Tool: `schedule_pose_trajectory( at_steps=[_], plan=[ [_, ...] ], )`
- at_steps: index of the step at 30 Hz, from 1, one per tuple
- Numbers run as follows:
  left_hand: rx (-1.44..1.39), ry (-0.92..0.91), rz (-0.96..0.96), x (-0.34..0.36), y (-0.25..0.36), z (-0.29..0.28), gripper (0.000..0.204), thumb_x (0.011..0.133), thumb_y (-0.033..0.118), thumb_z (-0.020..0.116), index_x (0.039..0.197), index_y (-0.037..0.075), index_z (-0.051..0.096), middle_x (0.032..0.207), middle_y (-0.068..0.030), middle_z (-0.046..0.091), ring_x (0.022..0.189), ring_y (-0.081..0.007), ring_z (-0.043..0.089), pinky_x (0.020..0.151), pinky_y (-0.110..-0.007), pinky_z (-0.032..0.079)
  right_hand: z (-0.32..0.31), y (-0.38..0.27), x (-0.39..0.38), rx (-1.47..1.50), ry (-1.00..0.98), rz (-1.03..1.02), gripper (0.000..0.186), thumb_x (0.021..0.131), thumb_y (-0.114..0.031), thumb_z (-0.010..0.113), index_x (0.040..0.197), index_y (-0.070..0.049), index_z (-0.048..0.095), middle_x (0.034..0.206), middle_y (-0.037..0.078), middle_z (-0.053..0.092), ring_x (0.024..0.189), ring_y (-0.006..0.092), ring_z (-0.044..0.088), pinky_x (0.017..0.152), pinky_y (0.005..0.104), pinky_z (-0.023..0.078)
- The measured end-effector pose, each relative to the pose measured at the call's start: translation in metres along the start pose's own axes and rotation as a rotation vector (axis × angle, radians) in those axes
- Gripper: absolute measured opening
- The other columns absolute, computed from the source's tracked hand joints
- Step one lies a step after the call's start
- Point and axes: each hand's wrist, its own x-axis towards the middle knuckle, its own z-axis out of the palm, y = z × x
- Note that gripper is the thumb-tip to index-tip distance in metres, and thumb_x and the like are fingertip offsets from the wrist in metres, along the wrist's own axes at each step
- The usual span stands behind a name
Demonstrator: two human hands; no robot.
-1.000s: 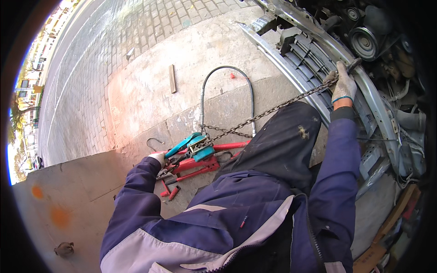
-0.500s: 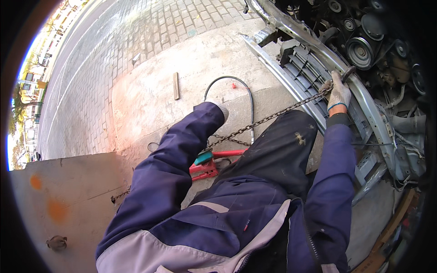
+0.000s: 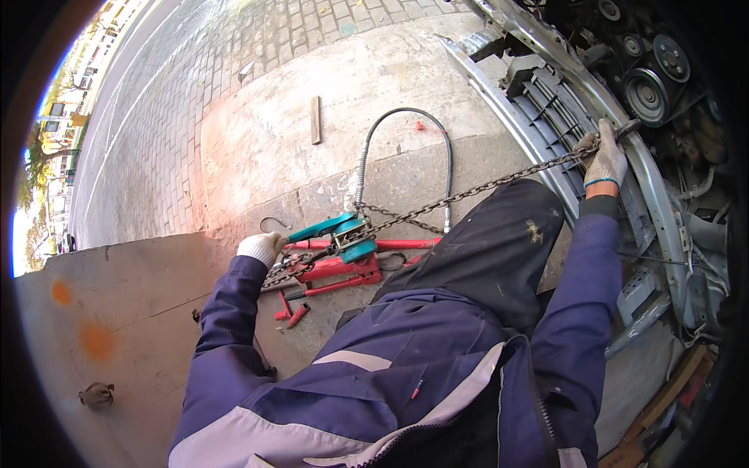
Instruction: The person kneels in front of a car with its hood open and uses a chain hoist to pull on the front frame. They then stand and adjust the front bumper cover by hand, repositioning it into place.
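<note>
My left hand (image 3: 260, 248), in a pale knit glove, is closed on the end of the handle of a teal lever chain hoist (image 3: 357, 248). From the hoist a taut chain (image 3: 488, 187) runs up and right to the car front. There my right hand (image 3: 606, 162), gloved too, is closed around the chain's end beside the metal crossbeam (image 3: 649, 187). A dark metal piece (image 3: 628, 129) sticks out past its fingers; whether it is the hook I cannot tell. More chain hangs below the hoist, near my left hand.
Under the hoist lies a red metal tool frame (image 3: 335, 273) with a black hose (image 3: 406, 109) looping on the concrete. A wood strip (image 3: 316, 121) lies farther off. The car's exposed engine pulleys (image 3: 646, 95) are at right, a grey metal plate (image 3: 148, 288) at left.
My left hand has swung back left and down toward me, bringing the hoist and its handle into sight. My right hand still holds the chain at the crossbeam. The view has shifted slightly.
</note>
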Motion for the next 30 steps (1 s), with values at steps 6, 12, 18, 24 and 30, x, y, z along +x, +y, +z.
schedule_pose_trajectory(
  at_steps=[6, 12, 18, 24, 30],
  plan=[
    [-0.139, -0.181, -0.254, 0.008, -0.019, 0.097, 0.049, 0.109, 0.051, 0.044, 0.129, 0.017, 0.071, 0.116, -0.0226, 0.073, 0.112, -0.0411, 0.069, 0.096, -0.050, 0.053, -0.004, 0.001, 0.002, 0.015, -0.019, 0.032, 0.033, 0.094, -0.026, 0.079, 0.111, -0.004, 0.061, 0.075, 0.009, 0.063, 0.056, 0.0213, 0.062, 0.053, 0.0391, 0.055],
    [0.183, -0.338, -0.139, 0.039, 0.034, -0.040, 0.070, 0.098, 0.070, 0.051, 0.113, 0.008, 0.079, 0.111, -0.0219, 0.075, 0.105, -0.0374, 0.073, 0.093, -0.047, 0.056, -0.006, 0.003, 0.003, 0.029, -0.039, 0.011, 0.032, 0.095, -0.024, 0.078, 0.112, -0.003, 0.061, 0.077, 0.010, 0.062, 0.055, 0.0207, 0.061, 0.052, 0.0391, 0.055],
    [0.281, -0.159, 0.179, 0.126, 0.215, -0.120, 0.044, 0.100, 0.046, 0.062, 0.114, 0.008, 0.079, 0.115, -0.0203, 0.076, 0.108, -0.0400, 0.072, 0.093, -0.047, 0.058, -0.003, 0.003, 0.004, 0.035, -0.012, 0.023, 0.033, 0.095, -0.024, 0.079, 0.113, -0.004, 0.060, 0.078, 0.010, 0.063, 0.057, 0.0190, 0.061, 0.052, 0.0391, 0.055],
    [0.375, -0.168, 0.460, 0.179, 0.329, -0.086, 0.033, 0.097, 0.025, 0.058, 0.118, 0.011, 0.080, 0.127, -0.0177, 0.073, 0.120, -0.0370, 0.070, 0.097, -0.046, 0.058, -0.007, -0.002, 0.002, 0.026, -0.043, 0.030, 0.034, 0.094, -0.022, 0.079, 0.117, -0.003, 0.062, 0.075, 0.010, 0.064, 0.053, 0.0200, 0.062, 0.050, 0.0360, 0.055],
    [0.171, 0.185, 0.277, 0.087, 0.166, -0.053, 0.040, 0.101, 0.040, 0.060, 0.086, 0.009, 0.079, 0.084, -0.0177, 0.075, 0.078, -0.0351, 0.076, 0.071, -0.049, 0.061, -0.006, 0.003, 0.004, 0.056, -0.058, 0.013, 0.031, 0.096, -0.022, 0.077, 0.114, -0.003, 0.060, 0.076, 0.011, 0.063, 0.054, 0.0213, 0.061, 0.052, 0.0394, 0.055]
  ],
)
